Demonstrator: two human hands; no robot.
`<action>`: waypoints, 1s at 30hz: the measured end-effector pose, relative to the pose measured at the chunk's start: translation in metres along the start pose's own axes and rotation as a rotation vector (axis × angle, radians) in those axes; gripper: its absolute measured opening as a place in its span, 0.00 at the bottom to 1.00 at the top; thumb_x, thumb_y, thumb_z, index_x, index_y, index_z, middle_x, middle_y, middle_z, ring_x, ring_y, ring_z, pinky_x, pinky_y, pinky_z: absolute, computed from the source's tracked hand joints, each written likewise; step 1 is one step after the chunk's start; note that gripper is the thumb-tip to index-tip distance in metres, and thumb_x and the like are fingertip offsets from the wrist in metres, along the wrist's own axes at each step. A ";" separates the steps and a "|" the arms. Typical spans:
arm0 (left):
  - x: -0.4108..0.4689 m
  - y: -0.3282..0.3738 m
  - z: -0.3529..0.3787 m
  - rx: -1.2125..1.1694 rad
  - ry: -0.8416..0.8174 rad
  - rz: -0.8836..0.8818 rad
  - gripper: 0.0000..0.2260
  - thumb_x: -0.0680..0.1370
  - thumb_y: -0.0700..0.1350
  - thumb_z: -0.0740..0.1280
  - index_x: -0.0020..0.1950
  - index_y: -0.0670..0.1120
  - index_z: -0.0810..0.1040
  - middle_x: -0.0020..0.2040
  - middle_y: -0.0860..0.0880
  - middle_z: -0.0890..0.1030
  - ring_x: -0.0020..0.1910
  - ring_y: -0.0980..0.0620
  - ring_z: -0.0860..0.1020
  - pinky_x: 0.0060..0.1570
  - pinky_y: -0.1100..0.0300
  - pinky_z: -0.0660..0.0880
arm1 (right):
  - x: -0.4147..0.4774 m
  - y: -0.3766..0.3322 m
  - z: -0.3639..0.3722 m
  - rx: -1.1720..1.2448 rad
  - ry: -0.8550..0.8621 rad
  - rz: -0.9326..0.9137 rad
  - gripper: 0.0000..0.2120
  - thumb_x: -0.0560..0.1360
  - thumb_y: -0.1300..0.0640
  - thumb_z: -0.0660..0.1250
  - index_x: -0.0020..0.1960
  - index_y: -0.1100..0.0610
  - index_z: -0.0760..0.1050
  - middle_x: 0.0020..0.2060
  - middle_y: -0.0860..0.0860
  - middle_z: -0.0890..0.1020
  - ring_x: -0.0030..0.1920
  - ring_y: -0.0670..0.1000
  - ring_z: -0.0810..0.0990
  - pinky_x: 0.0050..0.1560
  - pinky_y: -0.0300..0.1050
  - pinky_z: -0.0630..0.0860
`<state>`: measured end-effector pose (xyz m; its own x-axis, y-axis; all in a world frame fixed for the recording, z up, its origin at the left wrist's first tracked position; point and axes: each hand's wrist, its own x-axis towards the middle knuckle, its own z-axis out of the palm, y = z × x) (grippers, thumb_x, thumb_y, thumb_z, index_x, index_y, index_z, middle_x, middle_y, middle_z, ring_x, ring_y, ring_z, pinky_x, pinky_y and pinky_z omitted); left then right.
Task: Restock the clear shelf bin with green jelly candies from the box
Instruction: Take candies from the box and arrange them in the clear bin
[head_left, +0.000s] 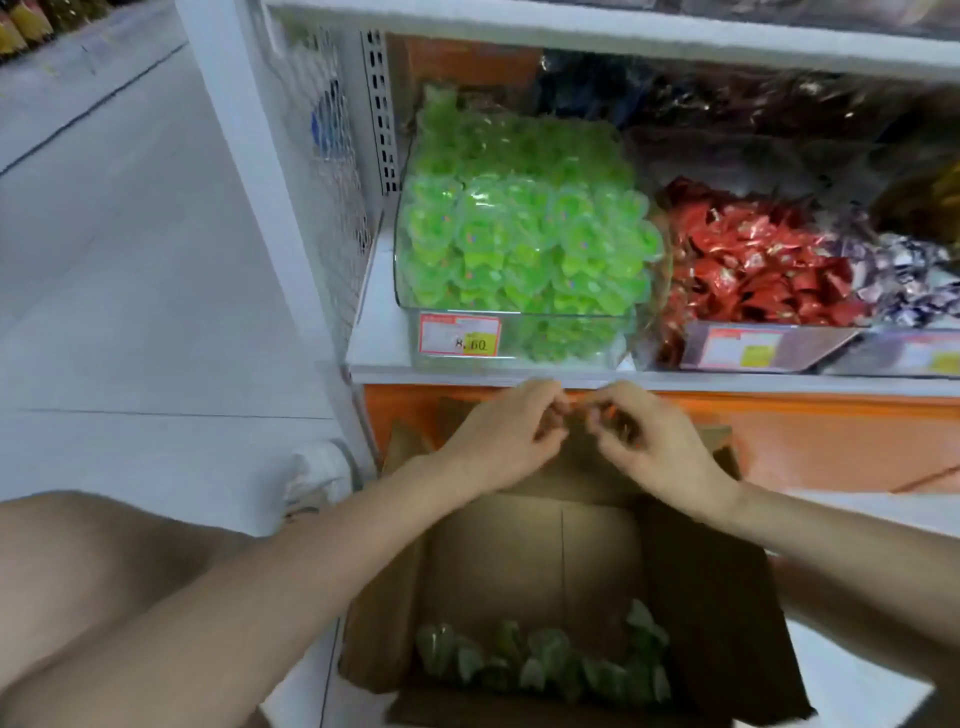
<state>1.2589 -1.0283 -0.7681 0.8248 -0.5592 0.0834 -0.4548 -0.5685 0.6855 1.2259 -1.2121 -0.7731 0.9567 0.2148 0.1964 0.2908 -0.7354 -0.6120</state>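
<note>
A clear shelf bin (511, 314) on the white shelf is heaped with bright green jelly candies (519, 223) and has a price tag on its front. Below it, an open cardboard box (717, 597) stands on the floor. A thin layer of green candies (545, 660) lies on its bottom. My left hand (504, 441) and my right hand (654, 441) hover close together over the box's far flap, just under the shelf edge. Their fingers are curled and the fingertips nearly meet. No candy shows in either hand.
Red-wrapped candies (753, 270) fill the bin to the right, with purple-white ones (904, 280) beyond. Dark packets sit behind them. A perforated white side panel (332, 197) closes the shelf's left end. My bare knee (104, 571) is at lower left, and a white shoe (317, 478) rests on the tiled floor.
</note>
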 end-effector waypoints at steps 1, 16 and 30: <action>0.000 -0.011 0.022 0.057 -0.114 -0.054 0.11 0.76 0.42 0.65 0.57 0.44 0.74 0.51 0.49 0.77 0.49 0.51 0.76 0.50 0.59 0.72 | -0.012 0.019 0.013 -0.042 -0.149 0.059 0.15 0.70 0.57 0.67 0.56 0.49 0.75 0.45 0.47 0.79 0.42 0.43 0.76 0.46 0.38 0.72; -0.106 -0.171 0.201 0.622 -1.204 -0.408 0.34 0.79 0.47 0.62 0.77 0.47 0.44 0.77 0.39 0.45 0.74 0.37 0.53 0.69 0.46 0.60 | -0.166 0.181 0.143 -0.666 -1.344 0.307 0.33 0.79 0.48 0.60 0.77 0.49 0.45 0.76 0.59 0.45 0.75 0.65 0.46 0.70 0.61 0.57; -0.114 -0.190 0.234 0.137 -0.980 -0.638 0.19 0.76 0.48 0.66 0.63 0.39 0.74 0.63 0.40 0.73 0.63 0.42 0.73 0.63 0.55 0.68 | -0.160 0.179 0.165 -0.118 -1.330 0.602 0.31 0.74 0.54 0.67 0.74 0.45 0.59 0.74 0.51 0.55 0.73 0.57 0.57 0.70 0.48 0.62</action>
<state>1.1726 -0.9976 -1.0767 0.3331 -0.3412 -0.8790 -0.1346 -0.9399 0.3139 1.1269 -1.2720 -1.0402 0.2561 0.2364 -0.9373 -0.0890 -0.9598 -0.2664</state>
